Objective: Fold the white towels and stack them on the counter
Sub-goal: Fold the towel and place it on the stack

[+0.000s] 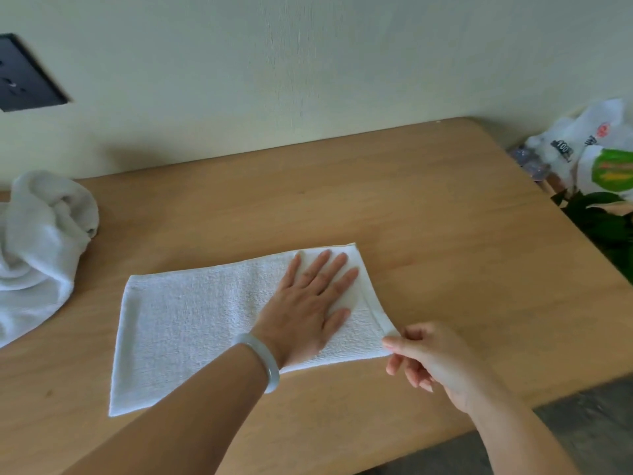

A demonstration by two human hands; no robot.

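1. White terry towel (191,323) lies flat at the centre of the tan wooden counter (428,207), with the left hand (308,299) pressing on it, fingers spread.
2. The right hand (424,361) pinches its near right corner; a loose pinch could slip and skew the fold.

Dark wall plate (29,75) at left; plastic bags (582,138) and green leaves (597,216) at right

The flat towel (191,323) is white terry cloth, matt, with ribbed looped pile and a smoother woven band at its right end. Under it the counter (411,207) is pale wood, smooth and matt. Left of it a crumpled towel (37,241) looks fluffier. Over it a bangle (265,363) is glossy, translucent. Far right, a plastic bag (592,145) is crinkled, shiny
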